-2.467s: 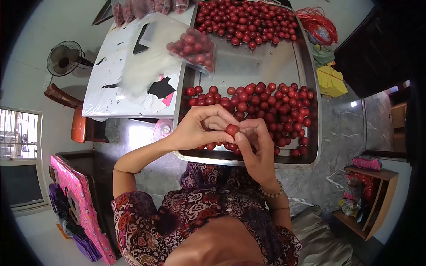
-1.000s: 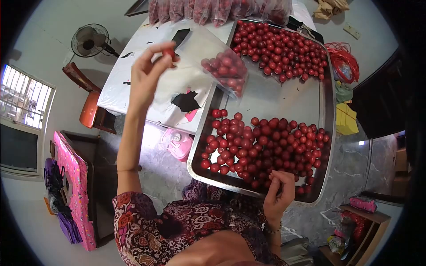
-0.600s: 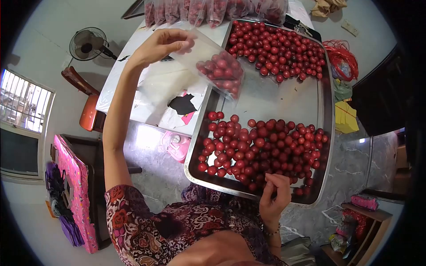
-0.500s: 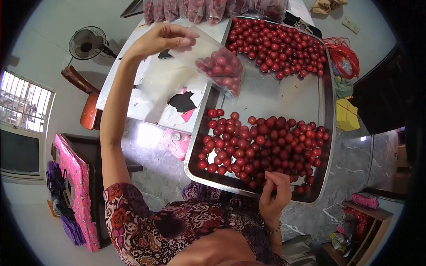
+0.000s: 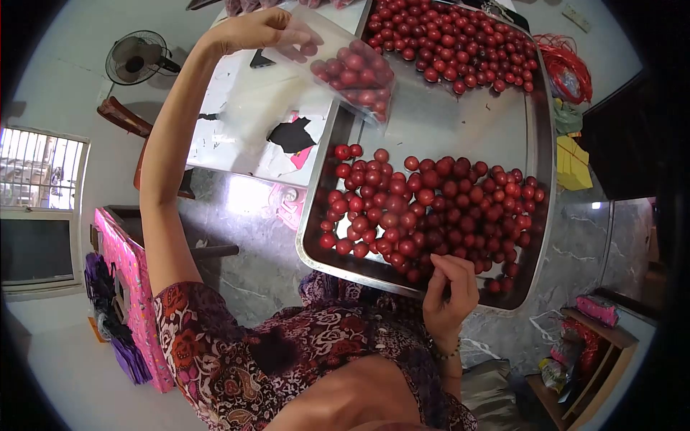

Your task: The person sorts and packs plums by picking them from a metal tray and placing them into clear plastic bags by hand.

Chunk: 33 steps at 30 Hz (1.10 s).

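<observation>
My left hand [image 5: 272, 30] grips the upper edge of a clear plastic bag [image 5: 352, 75] over the left rim of a metal tray [image 5: 316, 264]. Small round red fruits, like plums, fill the bag's lower part, and one red fruit [image 5: 307, 49] shows near my fingertips. My right hand [image 5: 453, 293] is over the tray's near edge, beside the near pile of red fruits [image 5: 438, 205]. Its fingers are curled toward the thumb; whatever they may hold is hidden. A second pile of red fruits [image 5: 445, 39] lies at the tray's far end.
The tray overlaps a white table [image 5: 237, 154] bearing black scraps [image 5: 291, 135] and translucent plastic. Filled bags [image 5: 251, 6] stand at the back. A fan [image 5: 136, 59] and wooden chair [image 5: 123, 116] are left; red string [image 5: 568, 68] and a yellow bundle [image 5: 573, 164] are right.
The view has shifted, so the tray and table sit higher in the picture. My left hand still holds the bag, and my right hand stays by the near pile with its fingers curled.
</observation>
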Available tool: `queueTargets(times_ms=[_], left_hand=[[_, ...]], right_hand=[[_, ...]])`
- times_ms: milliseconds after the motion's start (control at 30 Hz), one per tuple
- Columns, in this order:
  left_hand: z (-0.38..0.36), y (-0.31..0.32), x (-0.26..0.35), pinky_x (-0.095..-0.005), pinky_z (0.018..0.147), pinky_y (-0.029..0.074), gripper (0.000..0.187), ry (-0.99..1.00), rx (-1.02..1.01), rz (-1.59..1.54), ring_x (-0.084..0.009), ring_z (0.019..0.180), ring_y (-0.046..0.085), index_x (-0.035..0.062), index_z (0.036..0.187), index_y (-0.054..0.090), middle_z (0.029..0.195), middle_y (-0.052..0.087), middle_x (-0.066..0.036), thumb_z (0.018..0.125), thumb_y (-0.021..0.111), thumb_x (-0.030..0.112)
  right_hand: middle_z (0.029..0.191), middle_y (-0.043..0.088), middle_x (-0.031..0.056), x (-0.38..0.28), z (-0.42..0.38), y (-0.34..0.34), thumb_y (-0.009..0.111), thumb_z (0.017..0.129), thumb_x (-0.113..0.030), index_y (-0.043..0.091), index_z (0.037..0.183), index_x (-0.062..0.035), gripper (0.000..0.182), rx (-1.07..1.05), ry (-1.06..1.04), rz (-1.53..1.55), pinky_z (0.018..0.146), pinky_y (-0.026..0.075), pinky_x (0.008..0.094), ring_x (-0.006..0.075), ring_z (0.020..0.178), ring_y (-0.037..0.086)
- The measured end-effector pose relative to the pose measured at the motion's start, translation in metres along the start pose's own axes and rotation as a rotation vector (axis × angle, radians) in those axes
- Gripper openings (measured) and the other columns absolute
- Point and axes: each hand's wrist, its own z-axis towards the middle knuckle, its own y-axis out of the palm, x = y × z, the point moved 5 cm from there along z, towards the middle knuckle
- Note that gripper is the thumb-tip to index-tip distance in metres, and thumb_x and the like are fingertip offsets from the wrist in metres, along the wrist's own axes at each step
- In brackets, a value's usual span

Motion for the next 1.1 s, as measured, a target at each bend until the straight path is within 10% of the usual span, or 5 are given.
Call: queueTargets(times_ms=[367,533,667,800,1100], left_hand=[[-0.034,-0.008,-0.01,-0.0313,0.093,0.05,0.038,0.115,0.262,0.016,-0.0142,0.098,0.065,0.0047,0.129,0.061,0.112,0.068,-0.005,0.102,0.052,0.03],[-0.095,0.017,0.049,-0.0273,0.088,0.049,0.022,0.214,0.798,0.244,-0.0104,0.093,0.063,-0.0002,0.115,0.064,0.107,0.068,-0.004,0.098,0.059,0.012],[-0.092,0.089,0.075,-0.0243,0.07,0.046,0.024,0.231,0.515,0.123,-0.0118,0.08,0.063,0.0044,0.104,0.068,0.096,0.069,-0.003,0.081,0.074,0.007],[-0.061,0.144,0.058,-0.0387,0.084,0.05,0.038,0.233,0.314,0.343,-0.0267,0.092,0.061,0.0084,0.112,0.067,0.101,0.068,-0.007,0.075,0.078,0.012],[-0.038,0.166,0.048,-0.0382,0.085,0.047,0.038,0.19,0.175,0.427,-0.028,0.091,0.053,0.0115,0.109,0.068,0.098,0.069,-0.004,0.072,0.077,0.009]], right_hand=[[0.094,0.064,0.0124,0.001,-0.002,0.002,0.062,0.081,0.008,0.069,0.102,-0.0032,0.025,0.004,-0.012,-0.041,0.067,0.052,0.033,0.0268,0.079,0.064],[0.094,0.064,0.0121,0.001,-0.002,0.003,0.062,0.081,0.007,0.069,0.103,-0.0035,0.025,0.003,-0.021,-0.058,0.067,0.052,0.0332,0.0268,0.079,0.064],[0.093,0.064,0.0118,0.001,-0.003,0.005,0.063,0.08,0.007,0.069,0.103,-0.0039,0.026,0.002,-0.03,-0.065,0.066,0.051,0.0336,0.0271,0.078,0.063],[0.093,0.064,0.0115,0.001,-0.003,0.005,0.063,0.08,0.007,0.069,0.104,-0.0043,0.027,-0.002,-0.046,-0.083,0.066,0.051,0.0337,0.0271,0.077,0.063],[0.093,0.064,0.011,-0.001,-0.002,0.006,0.063,0.079,0.007,0.069,0.105,-0.0046,0.029,-0.009,-0.047,-0.105,0.066,0.051,0.0335,0.0269,0.077,0.063]])
